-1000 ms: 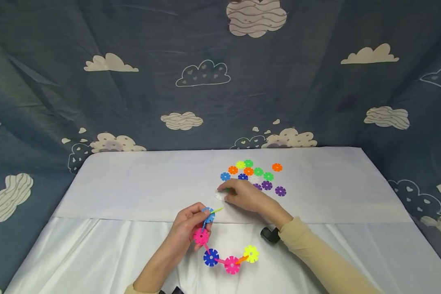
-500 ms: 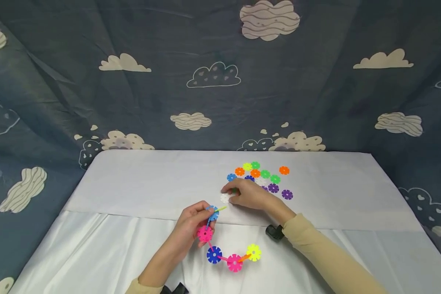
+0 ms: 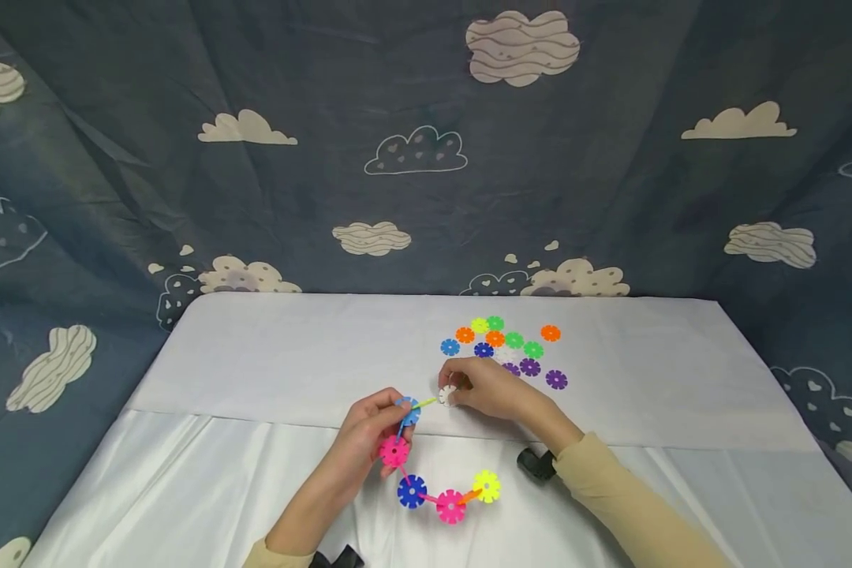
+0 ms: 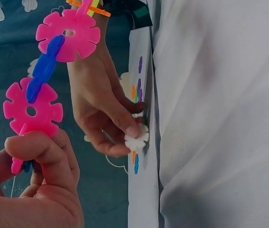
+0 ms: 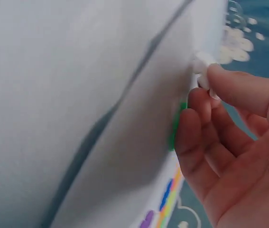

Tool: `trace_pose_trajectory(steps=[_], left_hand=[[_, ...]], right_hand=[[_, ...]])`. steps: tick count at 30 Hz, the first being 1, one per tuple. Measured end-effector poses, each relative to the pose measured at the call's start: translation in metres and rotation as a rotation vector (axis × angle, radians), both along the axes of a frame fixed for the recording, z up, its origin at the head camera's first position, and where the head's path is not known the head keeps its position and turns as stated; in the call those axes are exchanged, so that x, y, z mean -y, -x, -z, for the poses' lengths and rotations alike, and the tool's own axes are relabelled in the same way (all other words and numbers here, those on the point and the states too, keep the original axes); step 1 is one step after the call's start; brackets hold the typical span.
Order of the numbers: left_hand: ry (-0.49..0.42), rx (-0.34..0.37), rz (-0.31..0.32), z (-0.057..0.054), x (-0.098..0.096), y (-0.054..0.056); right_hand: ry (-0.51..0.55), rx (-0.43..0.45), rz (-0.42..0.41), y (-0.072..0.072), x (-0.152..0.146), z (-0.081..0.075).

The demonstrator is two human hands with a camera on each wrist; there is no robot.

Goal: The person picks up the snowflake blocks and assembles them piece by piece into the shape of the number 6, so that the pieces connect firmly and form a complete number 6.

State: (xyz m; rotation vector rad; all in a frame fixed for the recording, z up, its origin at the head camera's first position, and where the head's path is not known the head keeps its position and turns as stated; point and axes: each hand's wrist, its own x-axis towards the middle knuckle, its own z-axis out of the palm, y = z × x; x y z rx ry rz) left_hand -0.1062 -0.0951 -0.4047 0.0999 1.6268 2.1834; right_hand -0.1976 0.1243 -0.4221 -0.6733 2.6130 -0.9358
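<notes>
My left hand (image 3: 369,432) pinches a chain of notched plastic interlocking discs. Its upper end has a light blue disc (image 3: 410,410) with a yellow-green disc (image 3: 427,402) slotted in edge-on. Below hang a pink disc (image 3: 394,452), a dark blue disc (image 3: 412,491), another pink disc (image 3: 451,506) and a yellow disc (image 3: 487,486) at the free end. Between thumb and fingers, my right hand (image 3: 488,388) pinches a white disc (image 3: 447,396), just right of the yellow-green one. In the left wrist view, the chain's pink disc (image 4: 30,107) rises above the left fingers.
Loose discs lie behind the right hand: light blue (image 3: 450,347), orange (image 3: 551,333), green (image 3: 533,349), purple (image 3: 557,379) and others. A green disc (image 5: 177,127) shows beside the right fingers in the right wrist view. A patterned cloth (image 3: 326,197) backs the white table (image 3: 255,355).
My right hand has picked the white disc up off the table and brought it slightly toward the chain's upper end. The left hand stays nearly still; the head view has shifted slightly.
</notes>
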Motion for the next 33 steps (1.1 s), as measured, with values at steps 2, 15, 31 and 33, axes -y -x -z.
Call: trace_pose_trajectory(steps=[2, 15, 31, 33], left_hand=[[0.002, 0.0, -0.005, -0.001, 0.0, 0.0], [0.011, -0.003, 0.002, -0.002, 0.001, -0.001], [0.038, -0.004, 0.014, -0.002, -0.001, 0.001], [0.05, -0.005, 0.015, -0.003, 0.0, 0.0]], right_hand=[[0.029, -0.005, 0.017, -0.007, -0.003, -0.004], [0.265, -0.01, 0.305, -0.081, -0.018, -0.049], [0.391, 0.049, 0.415, -0.116, -0.037, -0.051], [0.408, 0.052, 0.396, -0.114, -0.036, -0.048]])
